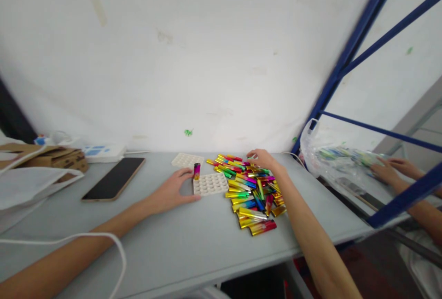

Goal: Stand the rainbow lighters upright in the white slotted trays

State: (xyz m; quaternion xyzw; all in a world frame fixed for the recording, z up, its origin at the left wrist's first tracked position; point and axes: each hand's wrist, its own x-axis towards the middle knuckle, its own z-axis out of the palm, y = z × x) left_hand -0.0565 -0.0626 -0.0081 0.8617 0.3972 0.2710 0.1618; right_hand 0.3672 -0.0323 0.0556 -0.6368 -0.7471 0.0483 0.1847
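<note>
A white tray with round holes lies on the grey table. One magenta metallic tube stands upright in its far left corner. My left hand rests flat beside the tray's left edge, fingers stretched out toward the tube. To the right lies a pile of several shiny multicoloured tubes. My right hand reaches over the far end of that pile, fingers curled down onto the tubes; what they grip is not clear. A second holed tray lies behind the first.
A black phone lies to the left, with a cardboard box, a white bag and a power strip beyond it. A white cable crosses my left forearm. Right of a blue frame, another person's hands work beside a plastic bag.
</note>
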